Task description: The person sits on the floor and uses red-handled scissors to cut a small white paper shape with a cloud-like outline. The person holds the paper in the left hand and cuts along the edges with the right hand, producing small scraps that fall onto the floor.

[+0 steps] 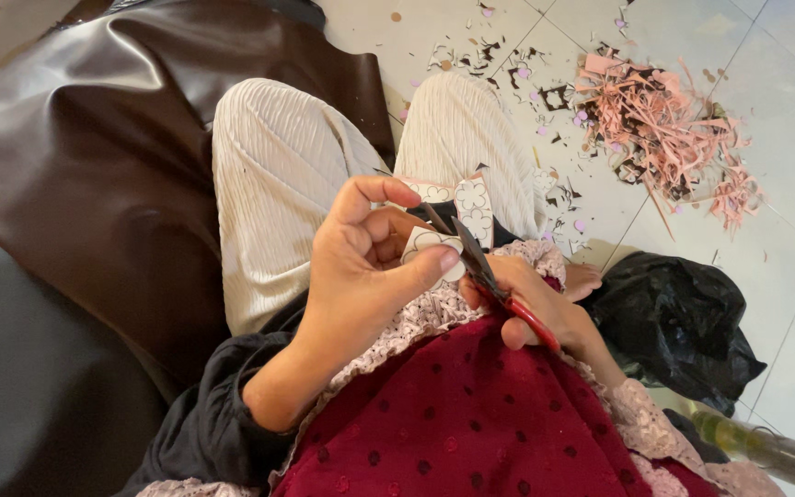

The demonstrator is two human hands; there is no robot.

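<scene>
My left hand pinches a white paper piece with flower outlines drawn on it, thumb on its lower edge. A strip of the same paper sticks up beyond the fingers. My right hand grips red-handled scissors, whose dark blades point up-left into the paper. Both hands work over my lap, above cream pleated trousers and a dark red dotted garment.
A large sheet of dark brown leather covers the left side. On the tiled floor lies a heap of pink offcuts and scattered dark scraps. A black plastic bag sits at right, a glass bottle at lower right.
</scene>
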